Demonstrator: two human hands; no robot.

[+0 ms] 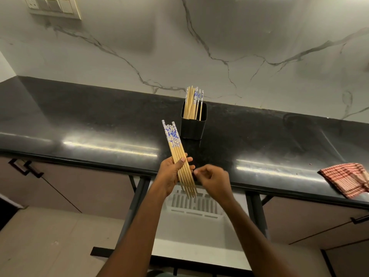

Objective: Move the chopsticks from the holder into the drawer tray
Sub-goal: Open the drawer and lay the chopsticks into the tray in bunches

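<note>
A black square holder (192, 124) stands on the dark counter with several bamboo chopsticks (193, 101) upright in it. My left hand (169, 176) grips a fanned bundle of several chopsticks (177, 154), their blue-and-white patterned ends pointing up and their thin tips over the open drawer. My right hand (212, 180) is just to the right of the bundle, fingers curled, fingertips close to the sticks; whether they touch is unclear. Below both hands a white slotted drawer tray (192, 204) lies in the pulled-out drawer.
The glossy black counter (99, 124) runs across the view against a marble wall. A red checked cloth (347, 178) lies on the counter's right edge. Cabinet doors with black handles (26, 166) flank the open drawer. A switch plate (54, 6) is on the wall at top left.
</note>
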